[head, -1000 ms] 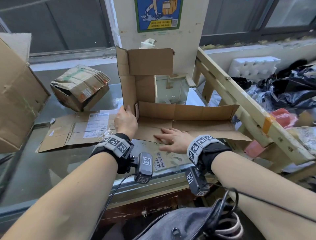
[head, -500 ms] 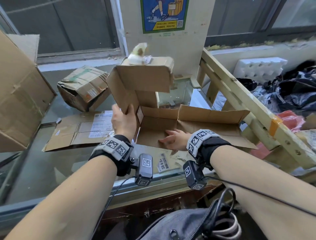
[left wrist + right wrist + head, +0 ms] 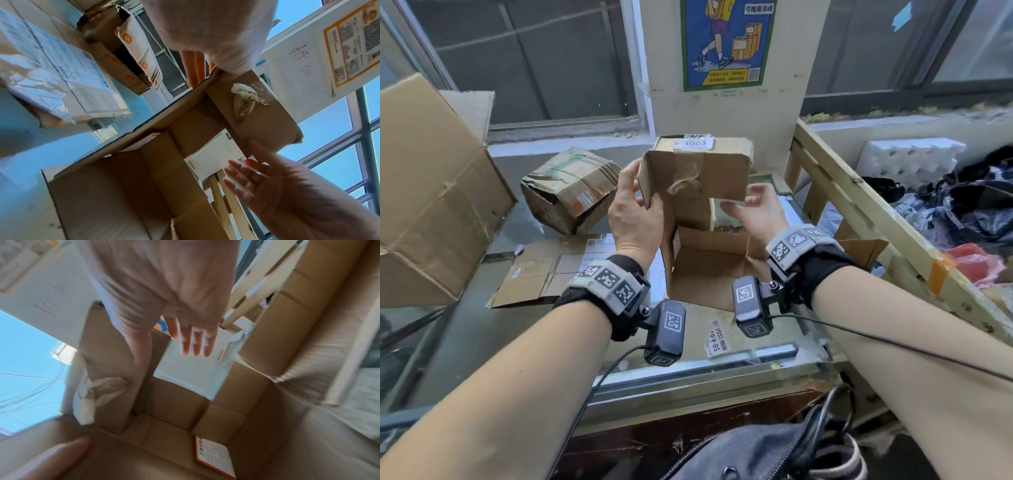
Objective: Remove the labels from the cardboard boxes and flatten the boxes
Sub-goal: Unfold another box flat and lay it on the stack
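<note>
Half-opened cardboard box (image 3: pixel 698 192) is now lifted off the glass table (image 3: pixel 482 329); left hand (image 3: pixel 631 209) grips its left edge, right hand (image 3: pixel 753 209) let go, fingers spread loosely. White label (image 3: pixel 693 144) on top still needs peeling.

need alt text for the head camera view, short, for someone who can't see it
A person's left hand grips the raised side flap of an opened cardboard box on a glass table, while the right hand hovers open beside it. A white label sits on the box's top edge; a flattened box and a crushed box lie to the left.
</note>
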The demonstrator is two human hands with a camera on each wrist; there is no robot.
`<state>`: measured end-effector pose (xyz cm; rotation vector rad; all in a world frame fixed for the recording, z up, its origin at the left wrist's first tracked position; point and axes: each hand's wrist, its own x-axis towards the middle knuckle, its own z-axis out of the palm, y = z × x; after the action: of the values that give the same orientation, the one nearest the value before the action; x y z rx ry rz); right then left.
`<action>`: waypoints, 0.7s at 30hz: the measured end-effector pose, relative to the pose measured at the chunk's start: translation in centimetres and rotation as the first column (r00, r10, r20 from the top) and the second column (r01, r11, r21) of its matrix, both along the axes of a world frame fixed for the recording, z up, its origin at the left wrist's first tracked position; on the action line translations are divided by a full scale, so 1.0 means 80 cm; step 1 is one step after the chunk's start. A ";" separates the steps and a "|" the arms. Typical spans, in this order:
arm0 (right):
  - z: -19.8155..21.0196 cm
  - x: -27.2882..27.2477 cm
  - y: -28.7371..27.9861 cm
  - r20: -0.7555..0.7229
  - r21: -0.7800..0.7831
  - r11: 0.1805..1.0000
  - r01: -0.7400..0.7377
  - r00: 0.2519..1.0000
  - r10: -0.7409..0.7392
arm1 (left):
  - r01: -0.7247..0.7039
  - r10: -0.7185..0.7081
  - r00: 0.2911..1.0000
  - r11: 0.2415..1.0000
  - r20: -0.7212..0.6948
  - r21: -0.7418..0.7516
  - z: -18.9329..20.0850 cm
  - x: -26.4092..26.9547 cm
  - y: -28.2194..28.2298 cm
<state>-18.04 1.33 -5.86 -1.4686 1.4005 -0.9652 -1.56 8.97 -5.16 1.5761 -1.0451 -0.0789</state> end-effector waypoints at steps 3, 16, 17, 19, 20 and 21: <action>0.022 0.007 -0.004 0.139 -0.030 0.999 -0.019 0.990 0.023 | 0.019 -0.017 0.996 1.000 0.084 -0.024 0.006 0.008 -0.001; 0.056 -0.005 0.012 -0.329 -0.275 0.878 -0.392 0.897 0.297 | -0.098 -0.200 0.737 0.914 0.646 0.394 0.070 0.019 -0.003; 0.055 -0.007 0.012 -0.391 -0.281 0.867 -0.412 0.874 0.288 | -0.045 -0.269 0.747 0.892 0.608 0.450 0.076 0.018 -0.003; 0.050 -0.011 0.010 -0.484 -0.286 0.848 -0.446 0.831 0.274 | 0.044 -0.358 0.799 0.836 0.483 0.547 0.091 0.015 -0.003; 0.047 -0.012 0.010 -0.527 -0.289 0.836 -0.467 0.806 0.269 | 0.066 -0.357 0.837 0.818 0.415 0.571 0.099 0.012 -0.004; 0.044 -0.012 0.011 -0.574 -0.284 0.819 -0.499 0.773 0.272 | 0.073 -0.332 0.876 0.808 0.350 0.585 0.108 0.008 -0.006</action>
<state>-19.02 2.20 -2.35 -2.3819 1.1770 -0.6409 -0.88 8.51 3.49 2.0585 -1.6669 -0.2021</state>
